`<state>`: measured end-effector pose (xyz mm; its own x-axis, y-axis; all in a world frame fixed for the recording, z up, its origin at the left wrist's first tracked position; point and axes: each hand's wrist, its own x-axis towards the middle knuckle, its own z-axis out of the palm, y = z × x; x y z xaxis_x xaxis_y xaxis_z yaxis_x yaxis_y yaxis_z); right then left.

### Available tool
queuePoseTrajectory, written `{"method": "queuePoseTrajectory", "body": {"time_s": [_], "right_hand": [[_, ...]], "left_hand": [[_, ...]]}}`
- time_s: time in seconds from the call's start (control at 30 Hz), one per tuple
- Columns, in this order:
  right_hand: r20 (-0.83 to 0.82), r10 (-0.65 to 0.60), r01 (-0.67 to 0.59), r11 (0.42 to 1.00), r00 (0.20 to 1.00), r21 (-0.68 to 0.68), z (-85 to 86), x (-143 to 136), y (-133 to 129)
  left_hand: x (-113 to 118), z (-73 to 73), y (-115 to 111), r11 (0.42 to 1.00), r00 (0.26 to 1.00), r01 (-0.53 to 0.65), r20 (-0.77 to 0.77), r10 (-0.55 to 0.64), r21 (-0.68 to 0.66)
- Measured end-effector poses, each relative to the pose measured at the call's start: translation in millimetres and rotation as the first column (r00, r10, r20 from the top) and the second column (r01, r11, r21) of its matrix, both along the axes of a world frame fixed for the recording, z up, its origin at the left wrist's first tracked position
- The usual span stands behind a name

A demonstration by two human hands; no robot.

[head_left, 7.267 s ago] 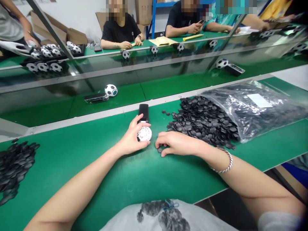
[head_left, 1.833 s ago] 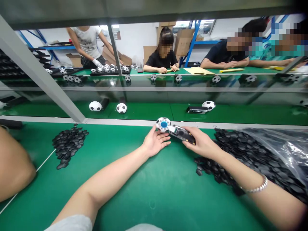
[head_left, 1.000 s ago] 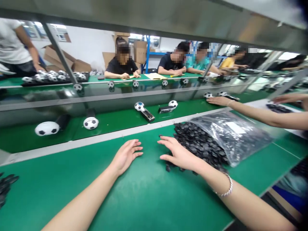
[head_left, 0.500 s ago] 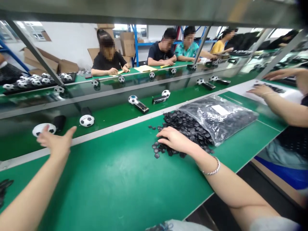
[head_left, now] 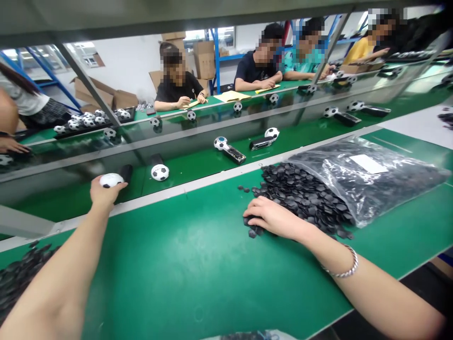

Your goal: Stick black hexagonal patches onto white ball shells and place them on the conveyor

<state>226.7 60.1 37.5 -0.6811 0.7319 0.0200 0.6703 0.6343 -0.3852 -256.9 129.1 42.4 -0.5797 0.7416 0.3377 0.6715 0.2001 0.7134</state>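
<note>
My left hand is closed around a white soccer ball with black patches, at the conveyor's near edge. A black handle-like part sticks out behind that ball. My right hand rests at the near left edge of a heap of small flat black pentagonal pieces. Its thumb and fingers are curled together over a dark piece, partly hidden by the fingers. The heap spills from a clear plastic bag with a white label.
More soccer balls with black handles, such as one ball, lie along the green conveyor. A second black heap is at left. Metal posts and an overhead beam frame the line. Several co-workers sit across it.
My left hand has gone from spread fingers by the ball to a grip around it. My right hand stays at the heap, its fingers drawn in. The view has shifted left.
</note>
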Motion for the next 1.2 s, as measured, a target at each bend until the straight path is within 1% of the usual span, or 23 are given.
{"method": "queuePoseTrajectory", "body": {"time_s": [0.07,0.1,0.17,0.2,0.23,0.27,0.3,0.33,0.37,0.4,0.43,0.5,0.57,0.6,0.67,0.77,0.87,0.97,1.0,1.03,1.13,1.17,1.2], "right_hand": [[-0.010,-0.005,0.005,1.000,1.000,-0.003,-1.8,-1,1],[-0.016,-0.006,0.006,1.000,1.000,-0.004,-2.4,-1,1],[-0.033,-0.005,0.005,1.000,0.999,-0.008,-3.1,-2,2],[-0.038,-0.004,0.004,1.000,0.999,-0.011,-3.3,-2,2],[-0.040,-0.003,0.003,1.000,0.999,-0.014,-3.5,-2,2],[-0.041,-0.003,0.002,1.000,0.999,-0.016,-3.5,-2,2],[-0.037,-0.001,0.001,1.000,0.999,-0.017,-3.5,-2,1],[-0.028,0.001,-0.001,1.000,1.000,-0.016,-3.5,-2,1],[-0.017,0.002,-0.002,1.000,1.000,-0.014,-3.4,-2,1],[-0.005,0.002,-0.002,1.000,1.000,-0.012,-3.3,-2,0],[0.004,0.001,-0.001,1.000,1.000,-0.009,-3.2,-2,0],[0.012,0.000,0.000,1.000,1.000,-0.004,-3.0,-2,-1],[0.010,0.004,-0.004,1.000,1.000,0.001,-2.7,-3,-3],[0.010,0.007,-0.007,1.000,1.000,0.006,-2.6,-3,-3],[0.011,0.013,-0.014,1.000,1.000,0.018,-2.2,-4,-4],[0.004,0.024,-0.024,0.999,1.000,0.039,-2.0,-5,-4],[0.003,0.024,-0.024,0.998,1.000,0.055,-3.1,-6,-4],[0.009,0.018,-0.019,0.996,1.000,0.083,-4.8,-7,-4],[0.012,0.015,-0.016,0.996,1.000,0.088,-5.2,-7,-4],[0.013,0.011,-0.012,0.996,1.000,0.086,-5.4,-8,-4],[-0.006,-0.017,0.017,0.999,1.000,0.039,-4.7,-9,-4],[-0.022,-0.031,0.031,0.999,0.999,0.018,-4.2,-9,-4],[-0.040,-0.042,0.042,0.999,0.998,-0.001,-3.7,-9,-4]], "left_hand": [[9,9.4,-6,0.998,0.997,-0.046,-0.064,0.044,-0.037],[15,16.6,-9,0.997,0.994,-0.069,-0.081,0.066,-0.028],[29,35.8,-16,0.996,0.992,-0.072,-0.101,0.077,0.051],[37,47.3,-21,0.992,0.996,-0.046,-0.075,0.054,0.114],[46,59.6,-26,0.983,1.000,0.005,-0.018,-0.002,0.183],[55,72.0,-32,0.966,0.991,0.091,0.069,-0.110,0.243],[66,83.6,-38,0.943,0.954,0.186,0.179,-0.241,0.277],[77,93.6,-45,0.919,0.893,0.286,0.271,-0.358,0.271],[89,101.2,-52,0.908,0.843,0.353,0.344,-0.413,0.224],[100,105.8,-58,0.896,0.800,0.426,0.411,-0.437,0.124],[112,107.1,-63,0.870,0.774,0.492,0.453,-0.442,0.008],[134,100.7,-68,0.777,0.762,0.598,0.441,-0.475,-0.195],[155,86.0,-68,0.695,0.759,0.648,0.337,-0.557,-0.312],[165,77.4,-65,0.676,0.759,0.651,0.280,-0.588,-0.345],[183,61.1,-59,0.660,0.757,0.641,0.182,-0.628,-0.392],[210,41.2,-51,0.669,0.739,0.615,0.011,-0.673,-0.417],[233,24.9,-48,0.680,0.700,0.592,-0.142,-0.700,-0.433],[246,13.8,-51,0.647,0.643,0.591,-0.204,-0.738,-0.481],[246,12.2,-52,0.620,0.619,0.610,-0.193,-0.762,-0.493],[244,11.8,-54,0.577,0.589,0.646,-0.154,-0.793,-0.500],[230,15.3,-63,0.363,0.471,0.773,0.086,-0.878,-0.520],[225,16.9,-66,0.316,0.451,0.779,0.133,-0.883,-0.542],[221,18.2,-71,0.301,0.447,0.760,0.128,-0.885,-0.576]]}}
